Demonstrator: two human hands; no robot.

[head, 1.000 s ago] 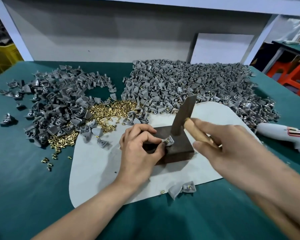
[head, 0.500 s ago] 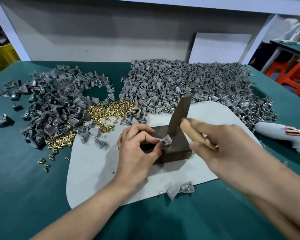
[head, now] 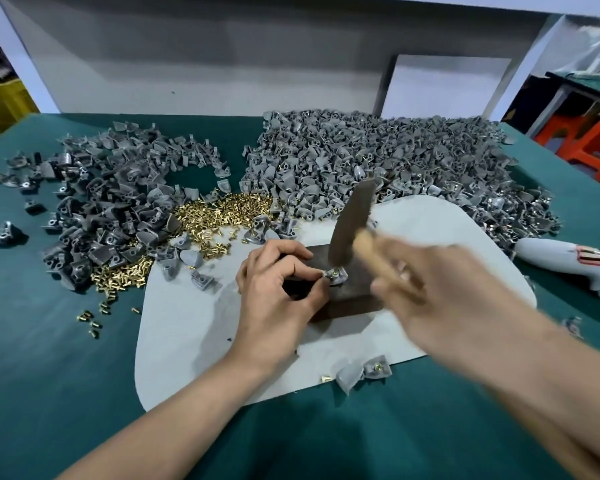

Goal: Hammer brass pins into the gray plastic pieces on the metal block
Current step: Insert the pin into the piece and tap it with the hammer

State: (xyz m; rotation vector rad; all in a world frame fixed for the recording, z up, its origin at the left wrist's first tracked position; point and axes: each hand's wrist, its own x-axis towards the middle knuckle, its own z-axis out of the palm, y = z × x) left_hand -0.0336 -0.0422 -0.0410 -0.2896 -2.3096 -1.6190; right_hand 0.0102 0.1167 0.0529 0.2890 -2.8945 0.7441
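Note:
A dark metal block (head: 352, 301) rests on a pale grey mat (head: 187, 327) at the table's centre. On its top sits a gray plastic piece (head: 335, 275) with a brass pin in it, pinched by the fingertips of my left hand (head: 278, 296). My right hand (head: 440, 296), blurred by motion, grips the wooden handle of a hammer (head: 352, 223), whose dark steel head stands upright with its lower end touching or just above the piece. Loose brass pins (head: 219, 220) lie in a heap behind the mat.
A big pile of gray pieces (head: 378, 161) fills the back right, a darker pile (head: 101, 202) the left. Two pieces (head: 362, 370) and a stray pin lie at the mat's front edge. A grey tool body (head: 568, 265) lies at the right.
The hammer head has come down from a raised tilt onto the piece on the block, and my right hand is now blurred. My left hand keeps its hold.

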